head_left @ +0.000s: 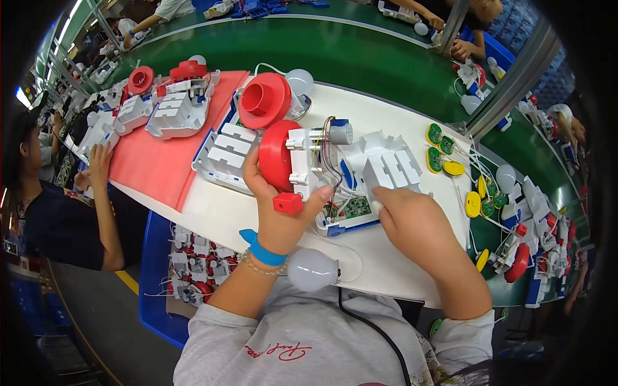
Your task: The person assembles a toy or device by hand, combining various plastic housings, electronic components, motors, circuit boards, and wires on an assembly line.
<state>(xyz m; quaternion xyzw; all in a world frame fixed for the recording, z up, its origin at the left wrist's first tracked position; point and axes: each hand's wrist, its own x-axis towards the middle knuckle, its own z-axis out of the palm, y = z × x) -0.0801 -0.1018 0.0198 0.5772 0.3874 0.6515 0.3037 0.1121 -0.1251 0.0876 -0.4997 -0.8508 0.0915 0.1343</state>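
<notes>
My left hand (283,215) is wrapped round a gear-motor assembly with a red wheel (277,156), a white frame (300,157), a silver motor (340,132) and a small red block (288,203). Thin coloured wires run from it down to a green circuit board (351,208) in an open white plastic housing (394,168) with a blue edge. My right hand (418,225) is at the near right of this housing, fingers curled and thumb and forefinger gripping its edge. Behind the wheel stand a red spool-shaped part (262,101) and a white bulb (300,82).
A second white housing (225,153) lies left, beside a red mat (154,170) bearing more housings. Round green boards (435,134) and yellow discs (472,204) lie right. A lamp bulb (313,270) hangs at the near table edge. A blue bin (154,276) stands below; co-workers sit around.
</notes>
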